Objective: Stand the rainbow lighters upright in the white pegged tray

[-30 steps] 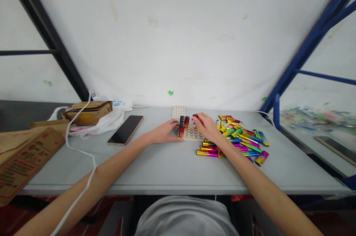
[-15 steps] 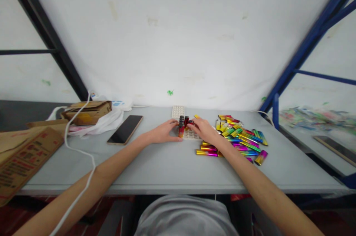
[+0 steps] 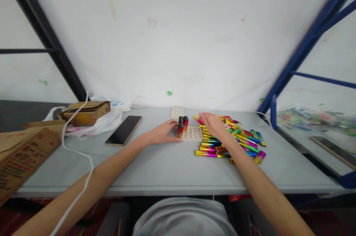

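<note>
Several red lighters with black tops (image 3: 180, 128) stand upright in the left part of a white holed tray (image 3: 192, 134); the tray's right part has bare holes. At the tray's left edge, my left hand (image 3: 165, 132) is open, thumb and fingers spread around the standing lighters' side. Over the pile of shiny multicoloured lighters (image 3: 244, 141) to the right of the tray rests my right hand (image 3: 213, 124). Its fingers are bent at the pile's back left edge, by a red and yellow piece, and what they hold, if anything, is hidden.
Behind the tray lies a second white holed tray (image 3: 177, 111). A dark phone (image 3: 124, 130) is on the left of the grey table (image 3: 167, 171). Farther left are cardboard boxes (image 3: 86, 113), a white plastic bag (image 3: 109, 124) and a white cable (image 3: 80, 150) crossing over my left arm.
My right hand has moved right from the tray to the pile, leaving a red lighter standing in the tray. My left hand has stayed by the tray.
</note>
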`<state>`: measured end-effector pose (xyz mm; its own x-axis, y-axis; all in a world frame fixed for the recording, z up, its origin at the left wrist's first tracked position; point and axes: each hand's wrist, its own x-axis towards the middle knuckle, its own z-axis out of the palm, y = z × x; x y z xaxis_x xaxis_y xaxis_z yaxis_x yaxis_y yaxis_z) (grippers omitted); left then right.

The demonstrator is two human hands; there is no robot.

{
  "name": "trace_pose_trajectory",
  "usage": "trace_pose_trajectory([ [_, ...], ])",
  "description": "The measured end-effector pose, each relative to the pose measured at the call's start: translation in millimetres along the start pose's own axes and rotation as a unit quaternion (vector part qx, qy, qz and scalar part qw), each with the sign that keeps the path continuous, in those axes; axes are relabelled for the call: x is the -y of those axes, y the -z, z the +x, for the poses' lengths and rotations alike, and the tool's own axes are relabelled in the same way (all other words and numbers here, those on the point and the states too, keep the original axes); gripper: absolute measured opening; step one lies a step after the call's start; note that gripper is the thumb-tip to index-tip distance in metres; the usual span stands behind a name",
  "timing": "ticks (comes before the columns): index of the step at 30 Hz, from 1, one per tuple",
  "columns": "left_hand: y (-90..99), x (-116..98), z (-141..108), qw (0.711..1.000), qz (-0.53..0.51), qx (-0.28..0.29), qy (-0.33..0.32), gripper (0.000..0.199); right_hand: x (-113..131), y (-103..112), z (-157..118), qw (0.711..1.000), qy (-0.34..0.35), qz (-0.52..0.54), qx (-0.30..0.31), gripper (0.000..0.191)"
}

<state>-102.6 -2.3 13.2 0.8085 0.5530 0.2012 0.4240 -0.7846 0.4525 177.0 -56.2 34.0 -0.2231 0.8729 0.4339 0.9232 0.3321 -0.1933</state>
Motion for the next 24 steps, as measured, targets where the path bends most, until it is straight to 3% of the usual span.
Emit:
trace_pose_trajectory([
  [3,0.4,-1,0,1.0,-0.001,-0.003,-0.001,0.065,-28,11,-3,0.996,-0.065,-0.052,0.022,0.029],
  [6,0.4,-1,0,1.0,-0.001,-0.004,-0.003,0.065,-47,17,-7,0.992,-0.068,-0.048,0.098,0.025],
  [13,0.2,0,0,1.0,0.018,0.001,0.007,0.064,-51,14,-10,0.983,-0.063,0.018,0.171,0.014],
  [20,0.3,0,0,1.0,-0.003,-0.011,-0.007,0.066,-46,14,-11,0.991,-0.083,0.007,0.104,0.015],
  [24,0.3,-1,0,1.0,0.0,-0.008,-0.001,0.067,-36,13,-5,0.984,-0.107,0.142,0.008,0.022],
])
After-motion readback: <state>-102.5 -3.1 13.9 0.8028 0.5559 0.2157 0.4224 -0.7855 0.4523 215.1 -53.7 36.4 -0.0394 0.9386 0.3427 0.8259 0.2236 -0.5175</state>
